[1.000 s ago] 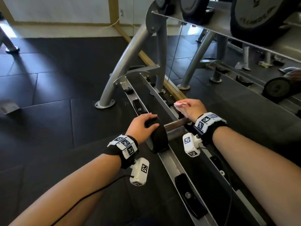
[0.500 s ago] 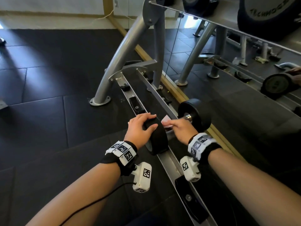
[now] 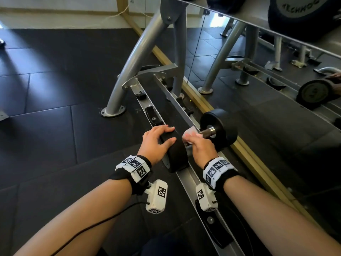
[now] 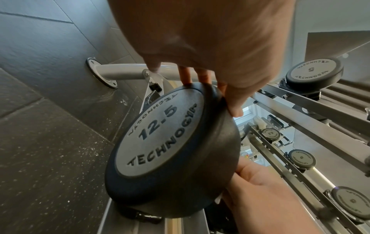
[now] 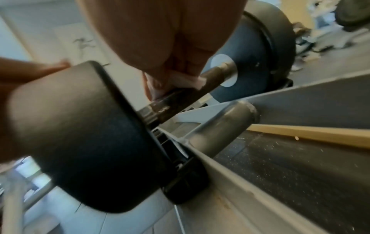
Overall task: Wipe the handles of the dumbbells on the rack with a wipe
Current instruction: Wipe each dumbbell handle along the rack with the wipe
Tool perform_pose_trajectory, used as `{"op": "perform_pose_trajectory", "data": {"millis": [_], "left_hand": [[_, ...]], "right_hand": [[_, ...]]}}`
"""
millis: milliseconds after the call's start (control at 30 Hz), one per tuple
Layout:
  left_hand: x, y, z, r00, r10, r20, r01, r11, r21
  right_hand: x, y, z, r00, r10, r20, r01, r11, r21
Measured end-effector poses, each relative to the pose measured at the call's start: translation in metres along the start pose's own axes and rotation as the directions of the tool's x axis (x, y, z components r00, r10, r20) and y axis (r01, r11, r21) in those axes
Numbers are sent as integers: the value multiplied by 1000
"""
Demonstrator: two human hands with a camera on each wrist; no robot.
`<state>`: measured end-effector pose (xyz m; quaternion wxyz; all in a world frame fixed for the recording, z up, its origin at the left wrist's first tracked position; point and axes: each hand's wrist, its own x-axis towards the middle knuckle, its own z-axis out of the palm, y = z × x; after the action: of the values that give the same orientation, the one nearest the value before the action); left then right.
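A black 12.5 dumbbell lies across the lowest rails of the rack (image 3: 186, 179). My left hand (image 3: 166, 134) grips the rim of its near weight head (image 3: 177, 156), fingers over the top and thumb on the side; the left wrist view shows the head's grey face (image 4: 164, 139). My right hand (image 3: 191, 140) is curled round a white wipe (image 3: 190, 133) on the metal handle (image 3: 208, 133), close to the near head. The right wrist view shows the wipe (image 5: 188, 80) pressed to the dark handle (image 5: 180, 96). The far weight head (image 3: 221, 130) is uncovered.
Empty black cradles (image 3: 152, 115) line the rail beyond the dumbbell. A grey rack leg (image 3: 132, 71) is bolted to the black rubber floor. A wood-edged mirror (image 3: 239, 148) runs behind the rack. A bigger dumbbell (image 3: 304, 13) sits on the upper shelf.
My right hand slid the wipe from the far end of the handle back toward the near head, uncovering the far head. My left hand stayed on the near head.
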<state>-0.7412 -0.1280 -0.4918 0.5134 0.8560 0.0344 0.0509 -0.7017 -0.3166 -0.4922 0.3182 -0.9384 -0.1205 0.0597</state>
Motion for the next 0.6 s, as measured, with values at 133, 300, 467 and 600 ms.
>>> {"op": "perform_pose_trajectory", "data": {"millis": [133,300,467,600], "left_hand": [[2,-2,1,1000,1,-5,-1,1000,1],[4,-3,0,1000,1,-1,-1,1000,-15],[4,-5,0,1000,4,12,-3,1000,-19],[4,-5,-1,1000,12,11,-12,1000,-3]], "right_hand": [[-10,-7,-6,993,-24,115,-2,976,218],[-9,4,-29,937,324,-131,-165,740,652],[-6,13,-14,706,650,-280,-247,597,763],[4,13,2,549,782,-296,-234,483,843]]}}
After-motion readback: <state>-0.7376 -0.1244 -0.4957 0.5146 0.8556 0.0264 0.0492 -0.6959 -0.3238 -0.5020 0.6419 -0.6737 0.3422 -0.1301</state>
